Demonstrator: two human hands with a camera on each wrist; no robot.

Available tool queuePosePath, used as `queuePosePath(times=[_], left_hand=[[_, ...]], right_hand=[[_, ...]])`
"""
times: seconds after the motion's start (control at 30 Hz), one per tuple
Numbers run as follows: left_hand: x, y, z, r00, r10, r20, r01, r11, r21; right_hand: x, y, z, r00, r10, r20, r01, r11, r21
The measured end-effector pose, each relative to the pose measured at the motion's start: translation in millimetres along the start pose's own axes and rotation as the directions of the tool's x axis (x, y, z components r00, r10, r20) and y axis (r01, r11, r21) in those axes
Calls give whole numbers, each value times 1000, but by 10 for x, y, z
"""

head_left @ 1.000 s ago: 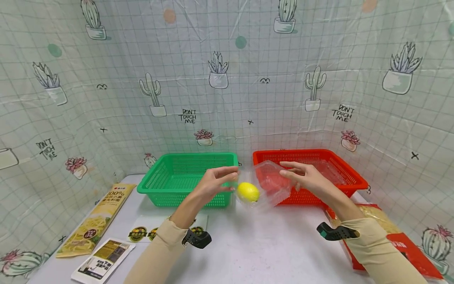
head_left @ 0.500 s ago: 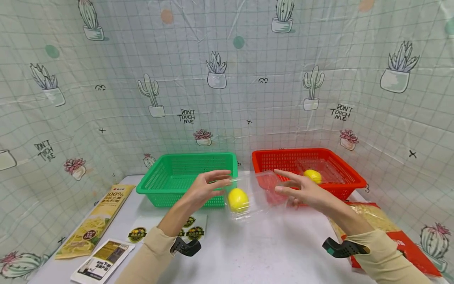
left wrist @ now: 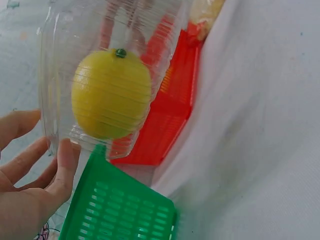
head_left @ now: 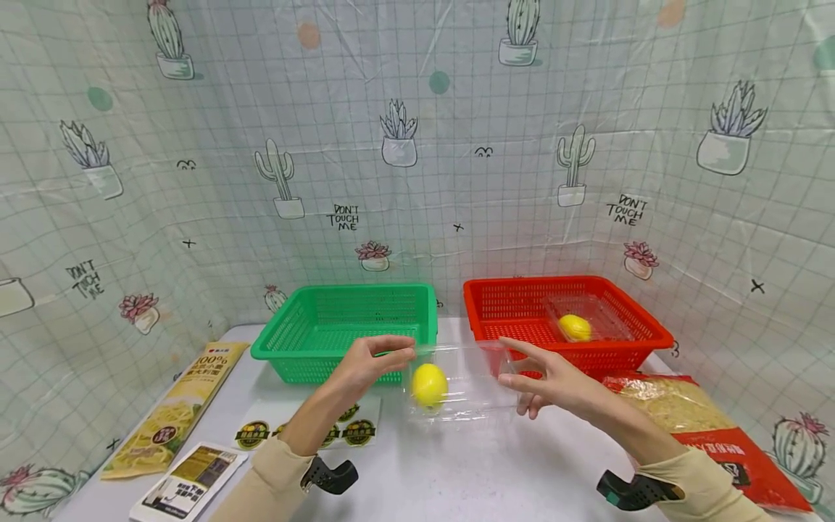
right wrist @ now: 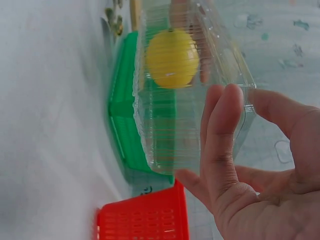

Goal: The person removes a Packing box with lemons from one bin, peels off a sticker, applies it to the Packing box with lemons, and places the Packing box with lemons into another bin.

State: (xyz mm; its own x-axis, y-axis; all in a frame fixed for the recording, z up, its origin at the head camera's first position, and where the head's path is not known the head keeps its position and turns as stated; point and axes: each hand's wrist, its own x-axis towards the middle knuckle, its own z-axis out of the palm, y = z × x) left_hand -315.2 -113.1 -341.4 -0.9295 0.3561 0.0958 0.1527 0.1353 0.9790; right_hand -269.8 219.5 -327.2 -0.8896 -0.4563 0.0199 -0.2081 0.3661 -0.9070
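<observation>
Both hands hold a clear plastic box [head_left: 466, 388] above the table, with a yellow lemon [head_left: 429, 385] inside at its left end. My left hand [head_left: 362, 366] grips the box's left end; in the left wrist view the fingertips pinch its rim beside the lemon [left wrist: 111, 94]. At the opposite end, my right hand [head_left: 554, 377] holds the box with spread, bent fingers, and the right wrist view shows thumb and fingers on its edge. A second clear box [head_left: 603, 319] with a lemon [head_left: 575, 328] lies in the red basket [head_left: 522, 286].
A green basket [head_left: 365, 291] stands behind my left hand. Along the left lie a noodle packet [head_left: 176, 413], a white pouch [head_left: 189, 482] and a sticker sheet [head_left: 264, 413]. At the right is a red and yellow bag [head_left: 711, 435]. A patterned curtain hangs around the table.
The held box has come lower and nearer and is more level, its lemon shifting left and down. Both hands moved down with it. The lemon in the red basket has come into plain view.
</observation>
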Motion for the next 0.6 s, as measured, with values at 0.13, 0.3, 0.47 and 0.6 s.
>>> queuePosePath(times=[0.13,0.3,0.47,0.6], left_hand=[[-45,-57,-6,1000,3,-1,-3,998,60],[-74,-105,2,1000,-5,2,5,996,87],[-98,-159,10,1000,-13,17,11,992,124],[-112,-217,9,1000,-9,27,6,992,125]], right_hand=[[-29,20,67,1000,14,8,-14,1000,22],[-51,73,131,999,32,28,-33,997,65],[-45,157,186,998,37,46,-41,995,94],[-19,224,234,997,46,54,-51,994,97]])
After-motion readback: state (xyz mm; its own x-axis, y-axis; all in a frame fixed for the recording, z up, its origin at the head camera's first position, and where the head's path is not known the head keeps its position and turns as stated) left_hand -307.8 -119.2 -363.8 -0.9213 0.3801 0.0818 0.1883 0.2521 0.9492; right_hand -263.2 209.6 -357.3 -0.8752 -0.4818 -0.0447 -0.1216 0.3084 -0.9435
